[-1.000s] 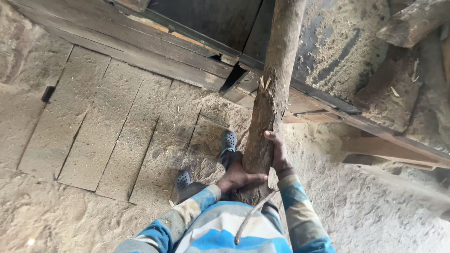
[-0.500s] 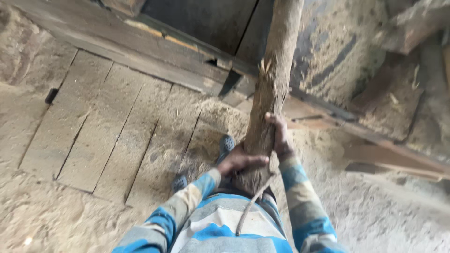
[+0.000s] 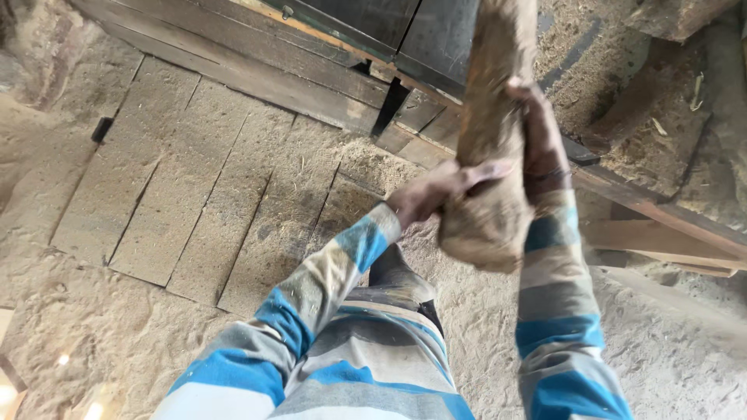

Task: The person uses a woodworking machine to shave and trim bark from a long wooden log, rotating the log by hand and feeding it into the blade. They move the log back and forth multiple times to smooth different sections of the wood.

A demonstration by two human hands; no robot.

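You are gripping a rough, bark-covered log point(image 3: 492, 132) with both hands, holding it lifted clear of the ground in front of your chest. The log is running up and away from you, its far end passing out of the top of the view, while its blunt near end is hanging just above the sawdust-covered floor point(image 3: 124, 342). Your left hand point(image 3: 440, 189) is clasping the log from the left side near its lower end, fingers curled around the wood with the thumb lying along its face. Your right hand point(image 3: 538, 136) is wrapping the log's right side a little higher up, fingers closed tight against the bark. Both hands are touching the log and sitting close together, one on each flank.

Your arms are showing in sleeves point(image 3: 556, 311) striped in blue, grey and white, and the same striped cloth is covering your torso at the near edge. Below the log, one dark shoe point(image 3: 397, 276) is standing on the sawdust. To the left, worn wooden planks point(image 3: 194, 179) are lying side by side, dusted with sawdust. Beyond them, a dark timber beam point(image 3: 257, 70) is crossing the scene diagonally. On the far right, a pale wooden board point(image 3: 661, 237) is lying near more heaped sawdust.
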